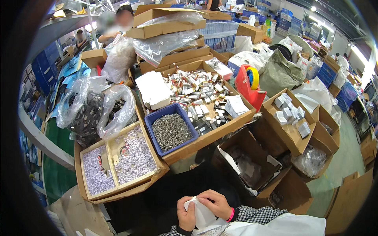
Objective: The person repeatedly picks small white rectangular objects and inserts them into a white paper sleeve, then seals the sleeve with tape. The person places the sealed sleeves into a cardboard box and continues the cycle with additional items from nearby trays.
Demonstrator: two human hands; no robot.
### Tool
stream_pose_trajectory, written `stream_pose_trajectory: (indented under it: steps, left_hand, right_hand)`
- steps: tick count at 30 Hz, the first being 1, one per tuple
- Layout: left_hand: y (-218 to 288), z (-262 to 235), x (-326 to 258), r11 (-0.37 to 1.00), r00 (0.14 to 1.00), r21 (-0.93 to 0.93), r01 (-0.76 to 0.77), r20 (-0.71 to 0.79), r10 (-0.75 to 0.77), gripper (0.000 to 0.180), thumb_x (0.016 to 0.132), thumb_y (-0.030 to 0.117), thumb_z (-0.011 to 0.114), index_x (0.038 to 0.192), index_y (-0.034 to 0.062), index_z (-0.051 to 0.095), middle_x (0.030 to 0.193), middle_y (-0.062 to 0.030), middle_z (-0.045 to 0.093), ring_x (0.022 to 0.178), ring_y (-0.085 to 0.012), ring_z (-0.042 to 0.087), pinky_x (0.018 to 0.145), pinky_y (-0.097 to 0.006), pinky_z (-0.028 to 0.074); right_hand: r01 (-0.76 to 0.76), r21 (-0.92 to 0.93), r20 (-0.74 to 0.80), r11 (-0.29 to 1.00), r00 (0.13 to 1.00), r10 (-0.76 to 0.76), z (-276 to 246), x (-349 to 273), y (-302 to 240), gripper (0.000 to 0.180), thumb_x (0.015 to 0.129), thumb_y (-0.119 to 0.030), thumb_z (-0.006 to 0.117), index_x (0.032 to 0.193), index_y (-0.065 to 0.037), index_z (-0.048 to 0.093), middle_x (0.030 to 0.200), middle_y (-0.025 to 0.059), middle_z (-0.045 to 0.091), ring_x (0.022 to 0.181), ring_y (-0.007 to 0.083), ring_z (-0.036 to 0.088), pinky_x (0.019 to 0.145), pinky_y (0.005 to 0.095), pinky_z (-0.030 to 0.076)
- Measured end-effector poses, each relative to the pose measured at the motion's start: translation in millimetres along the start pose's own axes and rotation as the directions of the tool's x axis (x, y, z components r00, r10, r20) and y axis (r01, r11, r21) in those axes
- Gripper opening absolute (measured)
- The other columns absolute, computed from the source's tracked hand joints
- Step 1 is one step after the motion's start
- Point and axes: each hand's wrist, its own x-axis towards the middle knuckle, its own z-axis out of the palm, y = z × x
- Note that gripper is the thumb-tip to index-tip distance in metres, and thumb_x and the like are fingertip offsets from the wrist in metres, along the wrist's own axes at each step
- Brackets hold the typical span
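Low in the view, close to my body, my left hand (186, 215) and my right hand (215, 203) pinch a white paper or card piece (203, 215) between them. Both thumbs press near its upper edge; whether it is a folded box cannot be made out. A pink band circles my right wrist. Beyond my hands, a blue plastic bin (195, 133) is filled with small metal screw-like parts (171, 131). To its left, a divided wooden tray (114, 173) holds many tiny white-and-purple pieces (136, 155).
A large carton (236, 122) behind the bin holds many small metal-and-white parts. A red tape dispenser (252, 92) stands at its right. Further right, a carton (271, 108) holds small white boxes (290, 112). Bags of dark parts (84, 126) lie left. Another person sits across.
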Motion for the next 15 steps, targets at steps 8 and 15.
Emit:
stream_pose_trajectory:
  steps: [8,15]
  left_hand:
    - [8,1,8,0.993,0.998,0.094,-0.066,0.008,0.065,0.02,0.09,0.006,0.059,0.109,0.0051,0.051,0.106,-0.0098,0.059,0.094,-0.0151,0.057,0.083,-0.028,0.047]
    - [23,9,6,0.998,0.996,0.029,0.053,-0.07,-0.051,0.021,0.088,0.003,0.06,0.108,0.002,0.054,0.105,-0.0098,0.058,0.097,-0.0174,0.055,0.089,-0.03,0.043]
  right_hand:
    - [-0.17,0.131,0.166,0.977,0.975,0.147,-19,19,-3,0.021,0.09,-0.018,0.061,0.101,-0.002,0.068,0.101,0.0091,0.066,0.097,0.0176,0.06,0.085,0.0264,0.047]
    - [0.146,-0.086,-0.33,0.986,0.929,-0.166,-124,101,-35,0.016,0.088,-0.015,0.064,0.093,-0.001,0.069,0.09,0.0072,0.067,0.082,0.0144,0.062,0.074,0.0273,0.05]
